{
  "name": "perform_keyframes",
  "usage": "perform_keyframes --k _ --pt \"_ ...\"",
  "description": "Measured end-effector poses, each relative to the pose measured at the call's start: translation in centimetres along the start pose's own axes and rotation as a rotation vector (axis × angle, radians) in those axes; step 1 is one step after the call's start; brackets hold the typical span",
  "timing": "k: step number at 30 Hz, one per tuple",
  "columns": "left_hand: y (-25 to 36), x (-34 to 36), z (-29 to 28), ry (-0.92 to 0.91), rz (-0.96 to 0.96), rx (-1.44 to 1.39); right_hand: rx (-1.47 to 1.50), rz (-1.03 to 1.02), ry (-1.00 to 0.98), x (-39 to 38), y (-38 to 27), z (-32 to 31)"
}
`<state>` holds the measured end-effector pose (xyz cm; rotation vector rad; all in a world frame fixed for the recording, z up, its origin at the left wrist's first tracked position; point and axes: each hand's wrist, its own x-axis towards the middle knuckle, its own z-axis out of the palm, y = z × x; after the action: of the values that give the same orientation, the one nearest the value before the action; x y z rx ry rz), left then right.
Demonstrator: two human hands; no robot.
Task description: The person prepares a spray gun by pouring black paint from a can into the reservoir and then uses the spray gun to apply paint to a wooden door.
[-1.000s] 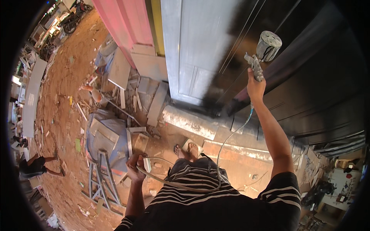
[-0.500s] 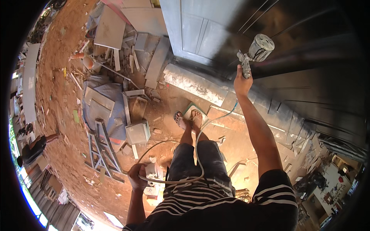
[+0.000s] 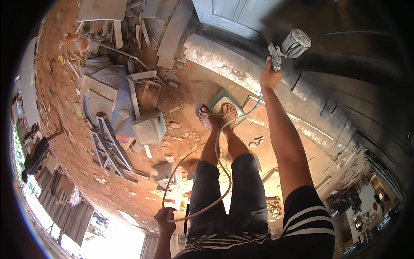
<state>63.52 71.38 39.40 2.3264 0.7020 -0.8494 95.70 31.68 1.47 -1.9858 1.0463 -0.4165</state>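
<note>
My right hand (image 3: 271,78) is closed around the handle of a paint-spattered spray gun (image 3: 276,58), whose round metal cup (image 3: 296,43) sticks out to the right. The gun is held up in front of a large panelled surface (image 3: 233,13), pale grey at the left and black toward the right. A beige air hose (image 3: 224,192) hangs in a loop from the gun, by a blue end piece, past my legs to my left hand (image 3: 165,221). That hand is closed on the hose at the lower left, well away from the panel.
My sandalled feet stand by a green-edged block (image 3: 224,98). Along the panel's foot runs a paint-dusted ledge (image 3: 224,64). Board scraps, a pale box (image 3: 148,129) and a metal frame (image 3: 110,149) litter the dirt at the left. Another person (image 3: 36,157) is at the far left.
My feet have moved apart and my view has shifted. The spray gun stays raised before the panel in my right hand; my left hand keeps its hold on the hose.
</note>
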Motion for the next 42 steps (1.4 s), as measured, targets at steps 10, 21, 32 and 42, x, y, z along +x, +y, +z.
perform_keyframes --k 10,21,32,42 --pt "-2.9 3.8 5.5 -0.051 -0.182 0.04 -0.276 0.082 -0.023 -0.9 12.5 9.7" --pt "-2.3 3.9 3.4 0.035 -0.002 -0.044 -0.069 -0.142 0.026 0.5 5.2 6.8" --pt "3.6 0.1 -10.5 0.326 0.406 -0.176 0.098 -0.033 -0.157 0.5 -23.7 -17.3" --pt "8.9 -1.5 -19.0 0.624 0.755 -0.4 0.255 -0.342 -0.041 1.0 -50.5 -38.7"
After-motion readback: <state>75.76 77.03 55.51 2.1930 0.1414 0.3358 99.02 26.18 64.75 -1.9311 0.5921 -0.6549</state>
